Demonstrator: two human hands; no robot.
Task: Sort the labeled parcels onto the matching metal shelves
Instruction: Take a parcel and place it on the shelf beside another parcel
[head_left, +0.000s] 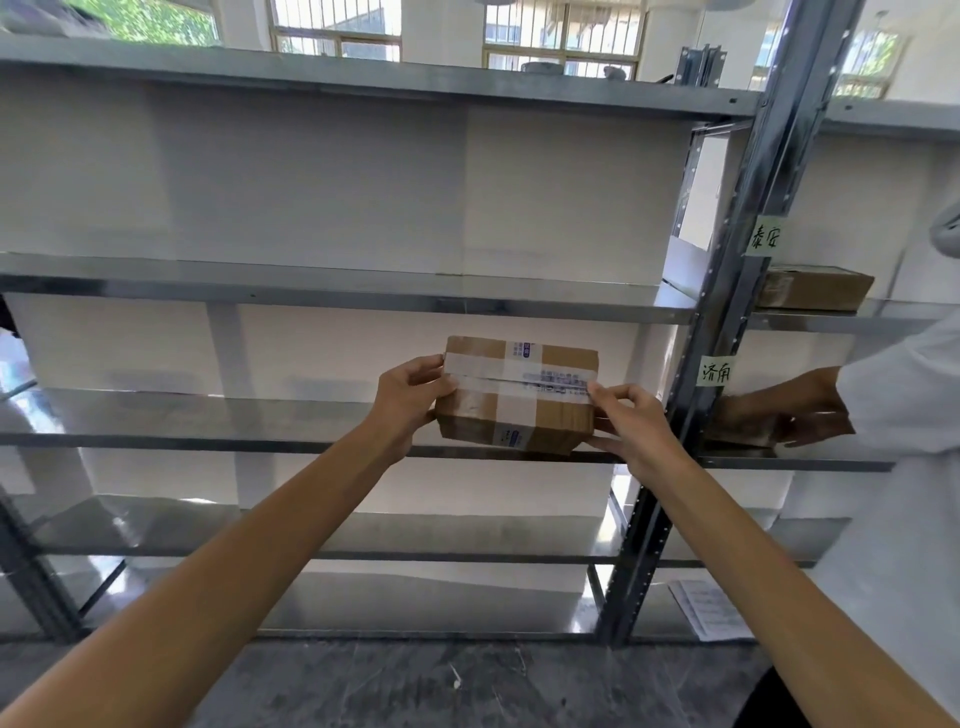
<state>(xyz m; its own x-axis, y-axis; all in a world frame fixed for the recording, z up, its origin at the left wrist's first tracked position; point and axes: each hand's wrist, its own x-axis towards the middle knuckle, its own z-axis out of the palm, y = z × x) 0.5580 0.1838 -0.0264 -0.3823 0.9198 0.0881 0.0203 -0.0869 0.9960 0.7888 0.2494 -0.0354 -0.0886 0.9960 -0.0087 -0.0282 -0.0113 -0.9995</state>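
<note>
Brown parcel (519, 397) with white tape, grey metal shelves (311, 291)

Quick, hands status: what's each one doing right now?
Left hand: closed on the left end of the cardboard parcel.
Right hand: closed on the parcel's right end, fingers pinching its edge.

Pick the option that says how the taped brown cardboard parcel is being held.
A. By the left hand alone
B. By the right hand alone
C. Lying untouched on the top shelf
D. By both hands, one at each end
D: the left hand and the right hand grip opposite ends of the taped brown cardboard parcel.
</note>
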